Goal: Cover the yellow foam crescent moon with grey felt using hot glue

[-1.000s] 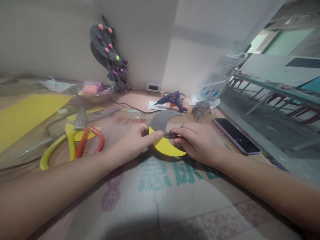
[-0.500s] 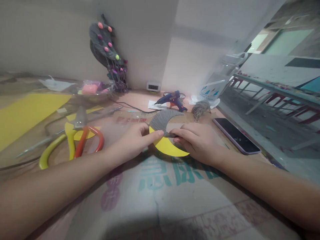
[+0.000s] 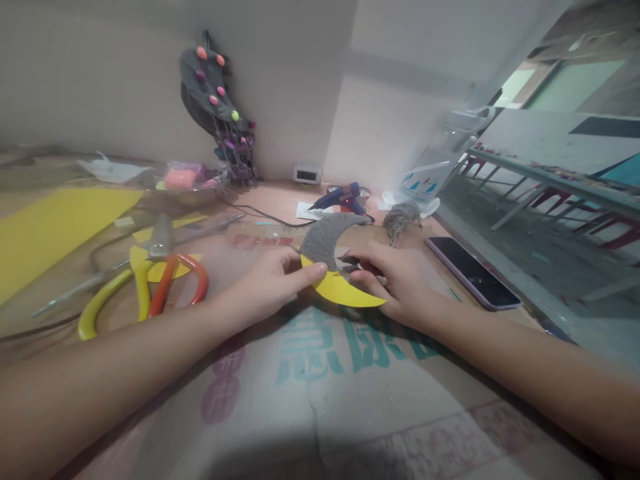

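A yellow crescent cutout (image 3: 345, 291), its upper half wound with grey yarn, is lifted a little above the cardboard sheet (image 3: 320, 400). My left hand (image 3: 267, 283) pinches the crescent's left edge where yellow meets grey. My right hand (image 3: 395, 280) is closed on the inner curve, its fingertips pinching the grey yarn strand against the cutout. A loose bundle of grey yarn (image 3: 403, 219) lies just beyond, to the right.
A blue hot glue gun (image 3: 343, 199) rests behind the crescent. Yellow and orange-handled scissors (image 3: 150, 280) lie at the left on yellow paper scraps. A dark phone (image 3: 473, 272) lies near the table's right edge. A dark ornament with coloured beads (image 3: 215, 107) leans in the corner.
The crescent has tilted and risen slightly off the cardboard. My right hand shifted a little right and up along its inner curve. My left hand stayed put.
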`<state>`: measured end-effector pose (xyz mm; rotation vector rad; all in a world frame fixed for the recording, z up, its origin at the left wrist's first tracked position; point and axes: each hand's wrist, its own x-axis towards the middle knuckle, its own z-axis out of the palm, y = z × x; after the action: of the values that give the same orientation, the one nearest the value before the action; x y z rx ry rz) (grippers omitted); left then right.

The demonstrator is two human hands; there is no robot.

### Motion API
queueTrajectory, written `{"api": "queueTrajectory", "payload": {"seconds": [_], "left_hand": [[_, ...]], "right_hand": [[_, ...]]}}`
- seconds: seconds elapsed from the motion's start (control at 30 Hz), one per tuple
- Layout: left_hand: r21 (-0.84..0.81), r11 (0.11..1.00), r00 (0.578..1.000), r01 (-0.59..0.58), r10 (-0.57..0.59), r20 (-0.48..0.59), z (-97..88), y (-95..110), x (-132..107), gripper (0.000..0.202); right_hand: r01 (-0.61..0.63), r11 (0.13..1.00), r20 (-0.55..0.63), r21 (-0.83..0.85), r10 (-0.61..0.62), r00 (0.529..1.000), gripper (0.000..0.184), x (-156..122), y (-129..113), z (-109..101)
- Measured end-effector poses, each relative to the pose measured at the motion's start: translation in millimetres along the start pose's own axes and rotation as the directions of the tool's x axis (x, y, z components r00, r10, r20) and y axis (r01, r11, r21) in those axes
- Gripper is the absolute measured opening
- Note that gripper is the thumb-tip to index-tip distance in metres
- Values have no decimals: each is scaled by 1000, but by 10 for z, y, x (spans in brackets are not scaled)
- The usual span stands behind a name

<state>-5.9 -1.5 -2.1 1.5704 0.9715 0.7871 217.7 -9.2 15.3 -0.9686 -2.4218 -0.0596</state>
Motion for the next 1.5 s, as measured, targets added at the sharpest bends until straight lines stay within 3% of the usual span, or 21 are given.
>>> {"api": "queueTrajectory", "payload": {"seconds": [0.13, 0.5, 0.63, 0.77, 0.9, 1.13, 1.5], "left_hand": [[28, 1000, 1000, 4, -4, 3, -4, -8, 5, 32], [46, 999, 999, -10, 9, 31, -5, -23, 13, 27], [35, 999, 999, -27, 26, 23, 2, -31, 20, 25], [73, 994, 993, -81, 74, 92, 30, -19, -4, 23], [155, 982, 994, -111, 108, 30, 42, -23, -33, 26], [177, 978, 994, -106, 104, 23, 36, -20, -28, 31], [147, 984, 995, -98, 91, 48, 17, -34, 8, 30]], "right_hand": [[-59, 995, 26, 84, 57, 998, 26, 0, -6, 6], [9, 999, 22, 47, -10, 1000, 28, 6, 2, 24], [-104, 984, 3, 145, 104, 995, 21, 7, -42, 28], [-282, 881, 53, 379, 284, 957, 19, 34, -126, 82], [-377, 802, 169, 463, 338, 926, 22, 61, -185, 118], [-376, 781, 187, 499, 327, 926, 16, 49, -184, 103], [-441, 603, 279, 664, 348, 895, 12, 14, -172, 152]]}}
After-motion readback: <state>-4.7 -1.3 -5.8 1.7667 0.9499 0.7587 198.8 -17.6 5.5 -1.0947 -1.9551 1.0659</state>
